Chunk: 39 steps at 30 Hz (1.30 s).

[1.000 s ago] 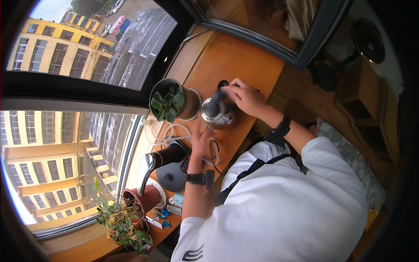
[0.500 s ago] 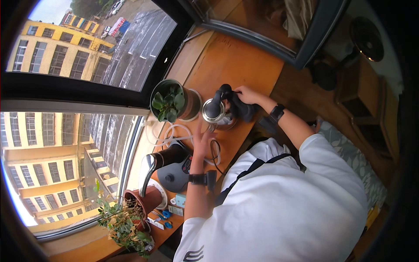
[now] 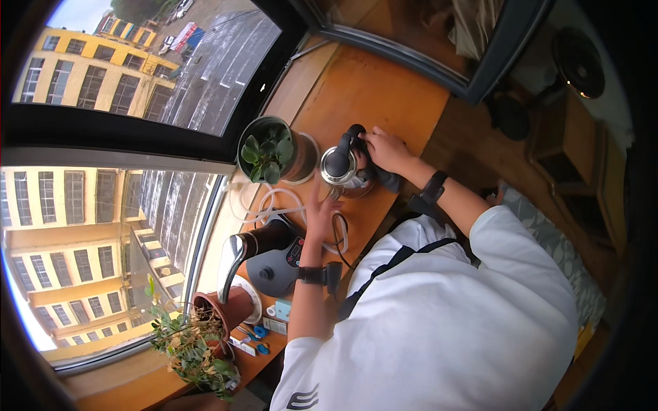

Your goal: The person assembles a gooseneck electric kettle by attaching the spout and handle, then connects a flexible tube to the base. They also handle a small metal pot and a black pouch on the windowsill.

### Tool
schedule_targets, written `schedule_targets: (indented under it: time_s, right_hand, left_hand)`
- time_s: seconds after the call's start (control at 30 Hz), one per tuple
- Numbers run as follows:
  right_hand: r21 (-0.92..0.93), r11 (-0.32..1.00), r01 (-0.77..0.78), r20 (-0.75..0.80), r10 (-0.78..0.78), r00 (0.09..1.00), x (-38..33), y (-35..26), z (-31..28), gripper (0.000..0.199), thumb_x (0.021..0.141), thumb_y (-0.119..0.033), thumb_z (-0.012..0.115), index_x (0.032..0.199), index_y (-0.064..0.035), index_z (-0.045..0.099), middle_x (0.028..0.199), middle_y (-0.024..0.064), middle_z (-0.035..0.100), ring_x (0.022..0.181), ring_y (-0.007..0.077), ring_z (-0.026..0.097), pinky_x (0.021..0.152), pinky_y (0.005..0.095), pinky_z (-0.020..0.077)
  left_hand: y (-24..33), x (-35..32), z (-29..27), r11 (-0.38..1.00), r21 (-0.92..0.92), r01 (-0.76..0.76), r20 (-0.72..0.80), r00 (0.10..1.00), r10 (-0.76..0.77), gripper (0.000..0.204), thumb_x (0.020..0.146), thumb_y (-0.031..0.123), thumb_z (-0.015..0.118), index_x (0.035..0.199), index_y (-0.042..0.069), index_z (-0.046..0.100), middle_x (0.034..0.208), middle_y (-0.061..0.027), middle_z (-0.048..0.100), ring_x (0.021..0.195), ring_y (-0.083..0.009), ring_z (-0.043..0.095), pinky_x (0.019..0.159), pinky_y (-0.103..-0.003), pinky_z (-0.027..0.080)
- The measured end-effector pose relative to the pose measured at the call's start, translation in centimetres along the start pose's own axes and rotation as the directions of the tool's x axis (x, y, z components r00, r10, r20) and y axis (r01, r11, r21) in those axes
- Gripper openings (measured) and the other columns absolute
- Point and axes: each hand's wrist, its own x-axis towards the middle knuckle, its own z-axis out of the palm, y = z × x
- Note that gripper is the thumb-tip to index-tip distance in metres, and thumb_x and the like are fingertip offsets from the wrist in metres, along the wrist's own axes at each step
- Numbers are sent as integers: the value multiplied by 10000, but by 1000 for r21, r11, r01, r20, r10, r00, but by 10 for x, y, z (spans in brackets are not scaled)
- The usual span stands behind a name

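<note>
A shiny metal kettle [image 3: 338,166] with a black knob stands on the wooden table. My right hand [image 3: 389,152] is closed at the kettle's black handle [image 3: 356,134], its fingertips curled against the upper part. A dark cloth-like piece [image 3: 389,181] hangs below that hand, beside the kettle; how it is held is hidden. My left hand [image 3: 321,214] is near the kettle's spout side, with fingers stretched and apart, and nothing shows in it. Whether its fingertips touch the kettle I cannot tell.
A potted green plant [image 3: 269,154] stands left of the kettle. Near my left forearm are a white cable [image 3: 264,211], a grey electric base [image 3: 271,271] and a black-and-silver pourer [image 3: 241,253]. A leafy plant [image 3: 195,342], scissors [image 3: 259,331] and small boxes sit lower left. An open window frame [image 3: 411,61] juts over the far end.
My right hand has turned and shifted slightly over the handle. The dark cloth-like piece sits lower and shows less. My left hand has drawn back slightly, fingers more spread. The view has tilted slightly.
</note>
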Motion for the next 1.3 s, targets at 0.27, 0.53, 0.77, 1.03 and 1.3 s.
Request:
schedule_targets:
  time_s: [0.27,0.53,0.77,1.03,1.3]
  right_hand:
    - [510,759,-404,530,92,843,1,52,-45,330,909,-156,551,1121,69,667,1067,109,707,979,171,636,893,274,481]
    - [209,957,199,-80,-186,979,-4,-55,-61,305,914,-73,557,1204,-79,649,1105,142,585,1022,330,606,903,367,480]
    - [186,982,14,-62,-3,998,36,8,-7,305,899,-63,502,1163,-43,654,1059,175,638,978,344,630,892,378,490]
    - [304,933,-191,422,48,905,-2,47,-14,359,851,-72,542,1184,16,641,1090,201,681,1014,298,641,909,353,472]
    - [270,963,-19,113,-12,994,-34,18,1,351,902,-126,562,1243,-84,635,980,175,582,909,346,595,816,389,482]
  left_hand:
    - [8,-4,7,998,44,-53,-36,998,54,705,939,11,436,1577,140,166,1223,-142,612,835,-169,671,735,-284,538]
    - [-7,0,-3,1000,19,-21,26,999,20,733,926,-36,384,1582,149,115,1382,-152,498,875,-200,691,760,-293,562]
    - [0,-2,4,997,19,-79,-23,997,79,728,925,-3,440,1578,131,149,1268,-147,579,837,-173,667,727,-282,549]
    - [3,-5,4,999,6,-50,-11,999,50,712,934,8,411,1580,133,139,1316,-145,551,840,-170,671,728,-282,546]
    - [1,-2,2,1000,-19,-19,23,1000,19,743,917,-64,371,1582,142,112,1559,-126,321,911,-236,705,777,-306,576]
